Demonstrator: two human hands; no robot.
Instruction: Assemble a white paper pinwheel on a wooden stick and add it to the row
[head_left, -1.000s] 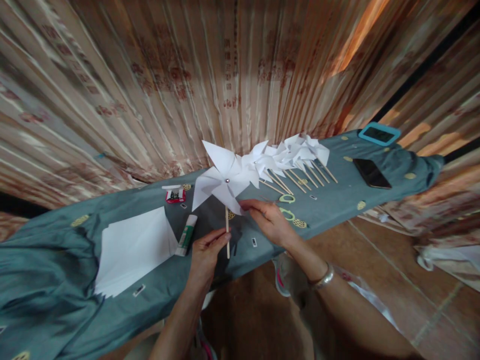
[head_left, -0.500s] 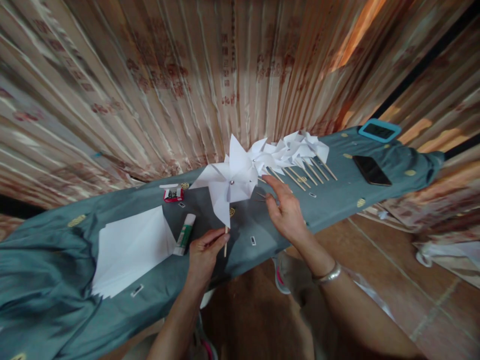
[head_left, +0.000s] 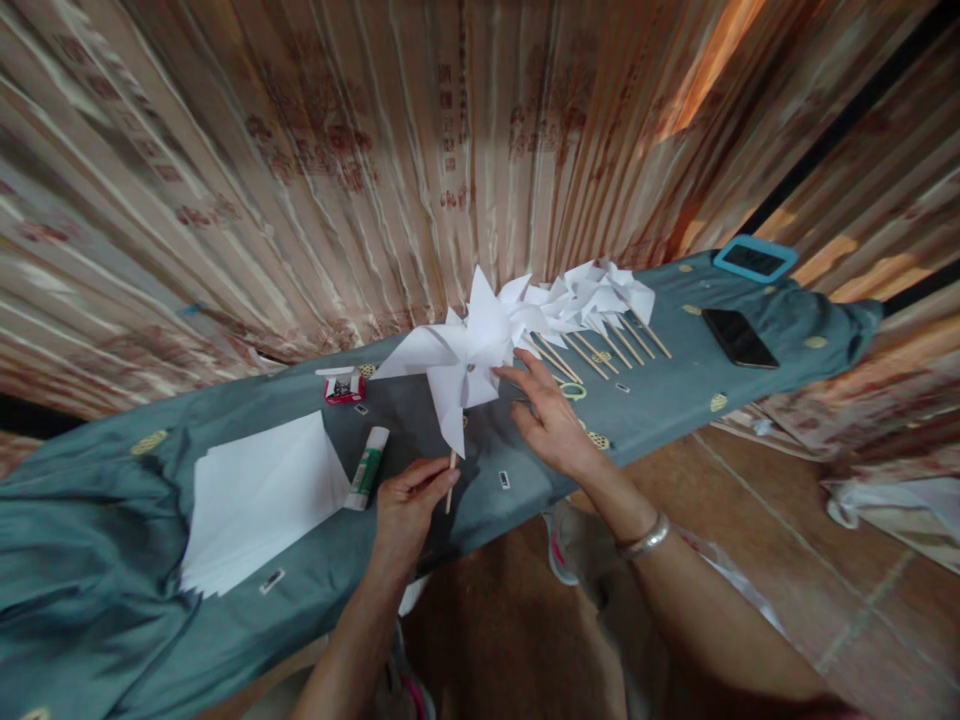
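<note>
Left hand (head_left: 407,500) pinches stick (head_left: 449,499) low, likely for spin clearance; pinwheel (head_left: 463,362) at its 1 o'clock. Right hand (head_left: 550,418) at pinwheel's 4 o'clock, fingers loosely spread, contact unclear. Other pinwheels (head_left: 596,293) lined up at 2, probably saving space.

On our right hand (head_left: 551,415), well behind the fingers and past the wrist, we wear a silver-coloured bracelet (head_left: 649,538), a smooth, shiny, rounded band; whether it closes fully underneath we cannot tell. Behind the fingers of our left hand (head_left: 409,500), the wrist and forearm are bare. Below the right fingers we see our shoe (head_left: 559,550), greyish with a bright pink stripe and a pale edge, and beside it a dull beige-grey trouser leg (head_left: 589,560), dim in shadow. Below the left fingers, our other shoe (head_left: 415,690) shows pink too, partly hidden.
</note>
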